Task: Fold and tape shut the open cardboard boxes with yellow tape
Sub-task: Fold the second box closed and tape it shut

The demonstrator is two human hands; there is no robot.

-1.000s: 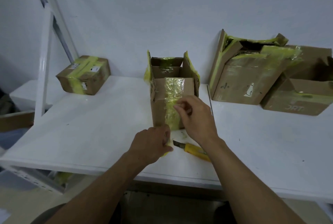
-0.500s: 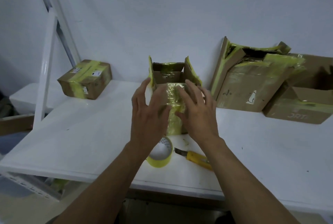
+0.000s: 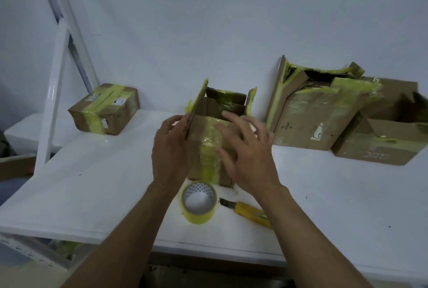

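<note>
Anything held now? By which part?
Nothing gripped. Left hand, fingers straight, touches the left flap of the open brown cardboard box; right hand spreads over its yellow-taped front.

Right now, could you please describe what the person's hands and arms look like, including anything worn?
The left hand and right hand are bare: no gloves, and no rings that I can see. The left forearm and right forearm are bare too, with no sleeve, watch or bracelet in view.

A plain white wall (image 3: 208, 21) backs the white bench (image 3: 92, 183), with a white metal post (image 3: 54, 93) and slanted brace (image 3: 69, 17) at left, pale floor (image 3: 20, 276) below, in dim light.
</note>
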